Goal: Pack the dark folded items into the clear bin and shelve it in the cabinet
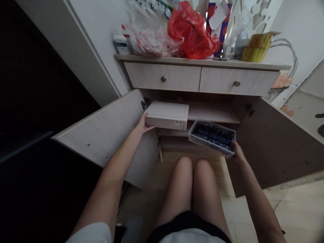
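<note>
My left hand (144,125) grips the left end of a flat white box (167,110), thumb along its front and fingers round the corner. The box has a small label on its front and is at the upper shelf's left side. Lower and to the right, my right hand (238,153) holds a clear plastic bin (210,144) by its right end. Dark blue and black rolled or folded cloth items (214,133) fill the bin, which tilts down to the right in front of the shelves.
Two open doors, left (111,131) and right (275,145), flank the cabinet shelves (215,113). Above are two shut drawers (177,76). A red plastic bag (189,30), clear bags (154,37), a white bottle (121,44) and a yellow packet (258,47) crowd the top. My knees are close in front.
</note>
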The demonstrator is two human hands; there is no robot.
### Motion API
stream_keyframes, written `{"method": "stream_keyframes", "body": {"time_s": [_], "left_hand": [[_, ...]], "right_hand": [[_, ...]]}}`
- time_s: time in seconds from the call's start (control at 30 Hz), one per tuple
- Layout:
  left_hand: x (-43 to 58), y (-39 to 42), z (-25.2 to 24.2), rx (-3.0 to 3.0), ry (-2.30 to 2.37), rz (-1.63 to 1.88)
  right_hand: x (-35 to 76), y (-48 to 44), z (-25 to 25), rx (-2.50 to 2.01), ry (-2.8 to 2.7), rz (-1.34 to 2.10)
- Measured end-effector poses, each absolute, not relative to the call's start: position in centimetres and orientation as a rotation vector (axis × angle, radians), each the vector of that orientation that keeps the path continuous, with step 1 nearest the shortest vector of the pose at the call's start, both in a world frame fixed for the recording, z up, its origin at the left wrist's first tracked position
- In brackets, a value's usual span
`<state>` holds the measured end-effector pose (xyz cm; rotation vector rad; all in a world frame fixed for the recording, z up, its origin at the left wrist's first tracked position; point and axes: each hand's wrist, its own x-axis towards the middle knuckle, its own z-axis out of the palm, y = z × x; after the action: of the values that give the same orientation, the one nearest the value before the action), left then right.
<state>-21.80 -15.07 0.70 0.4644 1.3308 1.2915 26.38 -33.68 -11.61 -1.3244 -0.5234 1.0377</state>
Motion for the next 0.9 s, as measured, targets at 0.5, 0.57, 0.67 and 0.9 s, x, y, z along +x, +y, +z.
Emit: {"method": "stream_keyframes", "body": {"time_s": [0.5, 0.57, 0.67, 0.9], "left_hand": [[-20.3, -17.0, 0.3, 0.488, 1.244, 1.315], [-20.2, -17.1, 0.2, 0.486, 1.238, 1.302], [-19.8, -17.4, 0.0, 0.478, 1.219, 1.278], [-18.0, -17.7, -0.6, 0.448, 1.193, 1.264]], "right_hand": [[27.3, -26.2, -4.6, -1.286, -0.451, 0.953], [27.1, -26.3, -4.1, -1.299, -0.436, 1.037], [27.1, -26.2, -3.4, -1.328, -0.491, 1.123], [26.6, -24.5, -3.1, -1.314, -0.644, 1.109]]}}
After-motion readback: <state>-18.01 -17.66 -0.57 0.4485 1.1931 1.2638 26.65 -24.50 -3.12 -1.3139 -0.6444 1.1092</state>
